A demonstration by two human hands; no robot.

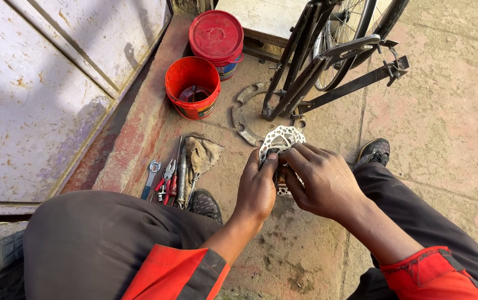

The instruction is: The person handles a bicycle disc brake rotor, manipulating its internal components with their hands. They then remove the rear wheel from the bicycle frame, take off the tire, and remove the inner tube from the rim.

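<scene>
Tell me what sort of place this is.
Probably an outdoor bicycle repair spot on bare concrete: a bicycle frame on its stand, hand tools laid on the ground, and a brake disc rotor held in both hands.

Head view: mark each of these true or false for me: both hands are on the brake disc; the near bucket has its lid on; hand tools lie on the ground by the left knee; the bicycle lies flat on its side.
1. Both hands hold the brake disc. True: left hand and right hand both grip it.
2. The near red bucket has its lid on. False: it is open; the far red bucket is lidded.
3. Hand tools lie on the ground beside the left knee. True.
4. The bicycle lies flat on its side. False: it stands upright on its stand.
</scene>
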